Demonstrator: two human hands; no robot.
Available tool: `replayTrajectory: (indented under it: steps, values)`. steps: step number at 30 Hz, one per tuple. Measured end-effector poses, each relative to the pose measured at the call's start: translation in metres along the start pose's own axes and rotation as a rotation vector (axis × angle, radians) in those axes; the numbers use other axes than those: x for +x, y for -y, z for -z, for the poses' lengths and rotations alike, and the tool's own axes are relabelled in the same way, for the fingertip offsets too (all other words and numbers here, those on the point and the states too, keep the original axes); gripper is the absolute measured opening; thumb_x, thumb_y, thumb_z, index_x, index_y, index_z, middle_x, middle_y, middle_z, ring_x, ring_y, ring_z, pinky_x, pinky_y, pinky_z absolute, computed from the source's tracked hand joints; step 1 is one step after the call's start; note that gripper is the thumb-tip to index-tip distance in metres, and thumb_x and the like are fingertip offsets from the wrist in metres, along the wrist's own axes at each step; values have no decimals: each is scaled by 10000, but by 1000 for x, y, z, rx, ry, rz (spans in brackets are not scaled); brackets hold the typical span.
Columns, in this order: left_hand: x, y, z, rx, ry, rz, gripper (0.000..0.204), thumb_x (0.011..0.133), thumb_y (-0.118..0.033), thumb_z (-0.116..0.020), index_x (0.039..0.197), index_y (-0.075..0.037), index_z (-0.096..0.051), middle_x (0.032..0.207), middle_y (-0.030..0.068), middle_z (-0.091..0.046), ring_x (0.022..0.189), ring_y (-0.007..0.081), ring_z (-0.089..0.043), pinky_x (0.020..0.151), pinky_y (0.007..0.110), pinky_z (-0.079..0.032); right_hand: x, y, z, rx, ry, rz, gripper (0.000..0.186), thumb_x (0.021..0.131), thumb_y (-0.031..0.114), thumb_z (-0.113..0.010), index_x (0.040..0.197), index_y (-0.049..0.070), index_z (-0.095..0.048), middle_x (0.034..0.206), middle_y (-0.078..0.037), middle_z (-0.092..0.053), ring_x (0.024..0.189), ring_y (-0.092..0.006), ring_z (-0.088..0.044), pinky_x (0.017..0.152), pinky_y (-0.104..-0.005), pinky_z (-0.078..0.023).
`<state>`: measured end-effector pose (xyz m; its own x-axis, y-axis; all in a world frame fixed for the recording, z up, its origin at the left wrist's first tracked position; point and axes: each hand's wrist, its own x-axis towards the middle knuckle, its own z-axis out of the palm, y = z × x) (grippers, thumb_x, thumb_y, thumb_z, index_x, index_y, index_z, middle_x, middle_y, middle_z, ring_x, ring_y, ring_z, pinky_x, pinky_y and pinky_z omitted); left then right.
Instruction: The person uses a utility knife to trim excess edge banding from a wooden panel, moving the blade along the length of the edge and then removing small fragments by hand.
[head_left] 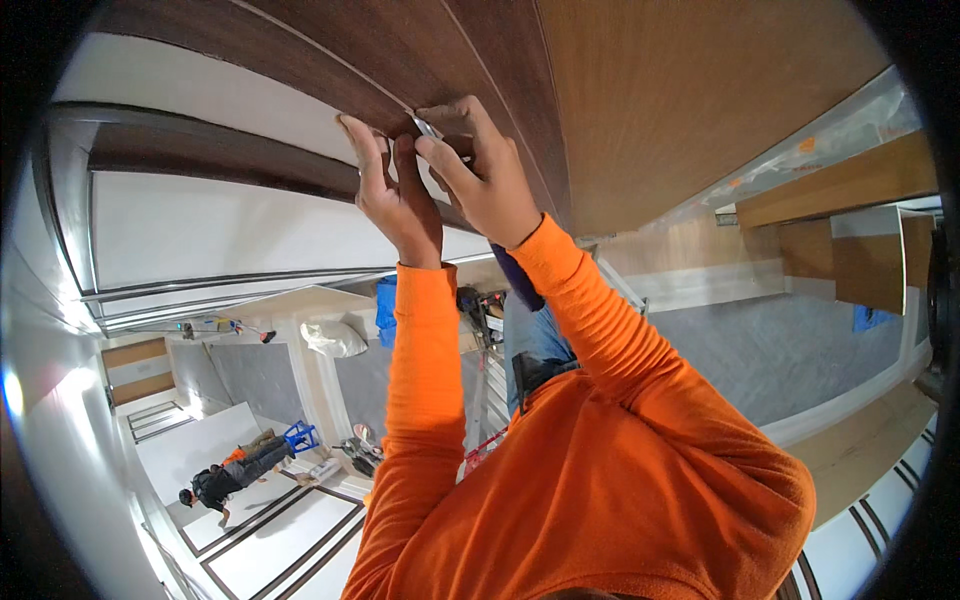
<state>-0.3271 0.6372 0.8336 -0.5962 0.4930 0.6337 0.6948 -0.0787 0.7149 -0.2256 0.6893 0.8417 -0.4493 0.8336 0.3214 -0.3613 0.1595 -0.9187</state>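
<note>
Both my hands are raised to a dark brown wood panel (pixel 400 45) with thin pale lines running along it. My right hand (pixel 488 175) pinches a small, flat, silvery piece (pixel 424 127) between thumb and fingers, its tip at one of the pale lines. What kind of tool or strip it is, I cannot tell. Close beside it, my left hand (pixel 400 200) has its fingers stretched apart, with the fingertips at the panel's lower edge and nothing visibly held. Part of the left fingers and palm is hidden from view.
A lighter wood panel (pixel 690 100) adjoins on the right, with plastic sheeting (pixel 800 155) past it. Below me stand a ladder (pixel 490 395), a white bag (pixel 334 338) and a blue bag (pixel 386 310). Another person (pixel 235 478) is at the lower left near a blue stool (pixel 300 437).
</note>
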Motion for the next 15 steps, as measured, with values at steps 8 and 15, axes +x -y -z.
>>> replayTrajectory:
  steps: [8,15]
  values:
    - [2,4,-3,-49,-20,-8,598,1061,-109,-562,1609,-80,-323,1463,153,-561,1223,208,-586,1050,335,-457,3,-6,1,8,-6,143,340,945,184,-718,1203,14,-575,809,-186,-703,591,-220,-672,567,-328,-500]
    - [1,21,6,-114,32,-24,677,987,17,-614,1598,-99,-345,1540,230,-459,1331,345,-560,1027,384,-502,-2,3,2,-113,-12,154,300,952,187,-707,1142,10,-556,781,-209,-689,648,-323,-721,573,-351,-529]
